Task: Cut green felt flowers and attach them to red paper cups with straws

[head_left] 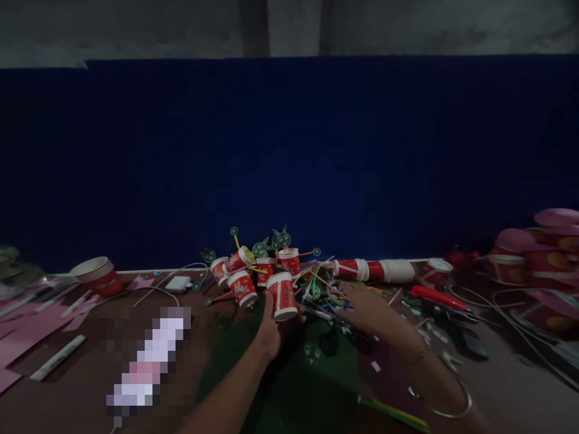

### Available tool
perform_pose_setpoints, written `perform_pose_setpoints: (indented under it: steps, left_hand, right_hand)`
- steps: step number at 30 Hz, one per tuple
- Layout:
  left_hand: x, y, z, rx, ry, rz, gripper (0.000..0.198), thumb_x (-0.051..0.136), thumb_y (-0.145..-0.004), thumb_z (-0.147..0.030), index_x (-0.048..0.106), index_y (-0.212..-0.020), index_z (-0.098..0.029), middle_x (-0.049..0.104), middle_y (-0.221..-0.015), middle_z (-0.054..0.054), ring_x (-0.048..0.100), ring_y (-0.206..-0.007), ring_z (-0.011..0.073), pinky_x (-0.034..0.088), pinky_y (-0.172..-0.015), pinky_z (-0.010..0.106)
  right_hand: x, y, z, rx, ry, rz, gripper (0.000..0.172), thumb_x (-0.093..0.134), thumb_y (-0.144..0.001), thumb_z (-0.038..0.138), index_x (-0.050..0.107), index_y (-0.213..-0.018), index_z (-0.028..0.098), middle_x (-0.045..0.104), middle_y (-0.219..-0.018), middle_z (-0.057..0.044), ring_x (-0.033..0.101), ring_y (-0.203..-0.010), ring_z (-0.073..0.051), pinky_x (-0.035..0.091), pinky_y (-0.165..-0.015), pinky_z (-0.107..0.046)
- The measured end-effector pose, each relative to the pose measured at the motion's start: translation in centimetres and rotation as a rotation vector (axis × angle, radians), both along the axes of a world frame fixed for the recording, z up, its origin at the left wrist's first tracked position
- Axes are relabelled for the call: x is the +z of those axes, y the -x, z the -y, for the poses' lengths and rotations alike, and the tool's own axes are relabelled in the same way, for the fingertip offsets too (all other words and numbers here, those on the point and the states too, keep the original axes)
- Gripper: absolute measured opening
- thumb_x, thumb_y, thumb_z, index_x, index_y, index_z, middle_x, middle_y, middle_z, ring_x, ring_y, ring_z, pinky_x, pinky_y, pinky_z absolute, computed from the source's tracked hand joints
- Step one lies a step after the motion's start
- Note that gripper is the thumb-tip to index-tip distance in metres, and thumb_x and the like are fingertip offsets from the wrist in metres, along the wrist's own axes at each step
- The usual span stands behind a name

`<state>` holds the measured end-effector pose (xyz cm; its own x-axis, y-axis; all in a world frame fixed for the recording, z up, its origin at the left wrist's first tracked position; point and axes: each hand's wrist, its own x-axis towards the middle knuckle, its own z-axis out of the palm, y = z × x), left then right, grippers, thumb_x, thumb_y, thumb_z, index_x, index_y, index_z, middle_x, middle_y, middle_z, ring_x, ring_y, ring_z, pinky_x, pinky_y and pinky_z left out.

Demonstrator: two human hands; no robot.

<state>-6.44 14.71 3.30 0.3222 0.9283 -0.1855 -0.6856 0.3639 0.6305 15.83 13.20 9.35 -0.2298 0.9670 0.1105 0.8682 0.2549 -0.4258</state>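
Observation:
In the head view my left hand (271,328) is wrapped round a red patterned paper cup (282,295), which it keeps slightly tilted above the table. My right hand (357,304) reaches over a tangle of coloured straws (316,277); its fingertips are blurred, and whether they grip a straw does not show. Just behind the held cup lie several similar red cups (265,271) with straws poking out and green cut-out faces (281,237) among them. Dark-handled scissors (357,340) lie below my right hand, on green and purple paper.
To the right lies a row of nested paper cups (377,270), with a red-handled tool (441,296) nearby. Stacked cups (93,274), pink paper (31,337) and a white marker (58,357) are at left. Loose straws (393,413) lie in front. A blue panel (289,150) stands behind.

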Motion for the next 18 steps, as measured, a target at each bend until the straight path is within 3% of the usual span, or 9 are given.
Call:
perform_pose_setpoints:
  steps: [2, 4, 6, 10, 12, 13, 15, 18]
  left_hand:
    - [0.0, -0.3, 0.3, -0.095, 0.011, 0.03, 0.058, 0.044, -0.075, -0.065, 0.063, -0.089, -0.012, 0.067, -0.074, 0.008, 0.062, -0.069, 0.0182, 0.049, -0.068, 0.029]
    - [0.1, -0.5, 0.7, -0.185, 0.006, 0.04, 0.062, 0.042, -0.074, -0.067, 0.063, -0.09, -0.011, 0.066, -0.074, 0.008, 0.062, -0.07, 0.0181, 0.048, -0.067, 0.028]
    - [0.3, -0.7, 0.9, -0.255, -0.013, 0.026, 0.063, 0.04, -0.075, -0.067, 0.063, -0.093, -0.012, 0.065, -0.074, 0.007, 0.061, -0.068, 0.0181, 0.047, -0.065, 0.029]
    - [-0.4, -0.8, 0.6, -0.414, -0.049, -0.083, 0.079, 0.034, -0.069, -0.075, 0.062, -0.102, -0.009, 0.063, -0.065, 0.009, 0.061, -0.059, 0.0218, 0.045, -0.053, 0.031]
    - [-1.3, -1.0, 0.1, -0.334, -0.091, -0.114, 0.079, 0.04, -0.067, -0.076, 0.058, -0.111, -0.013, 0.066, -0.078, 0.011, 0.063, -0.069, 0.0242, 0.046, -0.055, 0.032]
    - [-1.8, -1.1, -0.2, -0.224, -0.154, -0.117, 0.072, 0.049, -0.067, -0.07, 0.054, -0.117, -0.018, 0.066, -0.092, 0.011, 0.063, -0.078, 0.0242, 0.047, -0.061, 0.032]
    - [-2.6, -1.3, -0.6, -0.014, -0.317, -0.115, 0.078, 0.07, -0.057, -0.057, 0.048, -0.124, -0.024, 0.06, -0.113, 0.01, 0.059, -0.096, 0.0263, 0.047, -0.075, 0.034]
    - [-2.8, -1.3, -0.6, 0.05, -0.444, -0.208, 0.08, 0.078, -0.055, -0.042, 0.046, -0.127, -0.025, 0.053, -0.125, 0.011, 0.05, -0.112, 0.0298, 0.041, -0.09, 0.039]
  right_hand:
    - [-0.3, 2.2, 0.2, 0.131, -0.037, -0.153, 0.087, 0.066, -0.066, 0.039, 0.023, -0.14, 0.021, 0.034, -0.141, -0.012, 0.032, -0.127, -0.031, 0.029, -0.101, -0.045]
    - [-0.5, 4.1, 0.5, 0.233, -0.059, -0.274, 0.106, 0.071, -0.061, 0.039, 0.005, -0.143, 0.021, 0.018, -0.147, -0.011, 0.019, -0.133, -0.029, 0.023, -0.106, -0.043]
    - [-0.9, 5.1, 0.6, 0.286, -0.061, -0.348, 0.106, 0.07, -0.063, 0.036, 0.002, -0.144, 0.02, 0.014, -0.148, -0.011, 0.015, -0.135, -0.027, 0.021, -0.108, -0.042]
    - [-1.6, 4.6, 0.2, 0.282, -0.016, -0.433, 0.096, 0.066, -0.067, 0.035, 0.01, -0.143, 0.02, 0.022, -0.146, -0.012, 0.023, -0.132, -0.028, 0.023, -0.107, -0.043]
    - [-1.8, 3.9, -0.2, 0.222, 0.003, -0.434, 0.093, 0.065, -0.067, 0.036, 0.013, -0.143, 0.02, 0.026, -0.144, -0.012, 0.026, -0.131, -0.029, 0.024, -0.106, -0.045]
    - [-1.9, 3.7, -0.3, 0.198, 0.01, -0.428, 0.091, 0.065, -0.067, 0.036, 0.016, -0.142, 0.02, 0.028, -0.143, -0.013, 0.028, -0.13, -0.029, 0.025, -0.105, -0.045]
    - [-1.9, 3.3, -0.5, 0.171, 0.023, -0.411, 0.088, 0.066, -0.066, 0.035, 0.021, -0.141, 0.019, 0.035, -0.139, -0.014, 0.033, -0.127, -0.029, 0.027, -0.104, -0.045]
    - [-1.5, 3.3, -0.5, 0.159, 0.045, -0.404, 0.084, 0.067, -0.064, 0.033, 0.029, -0.137, 0.017, 0.046, -0.13, -0.014, 0.04, -0.122, -0.03, 0.029, -0.103, -0.045]
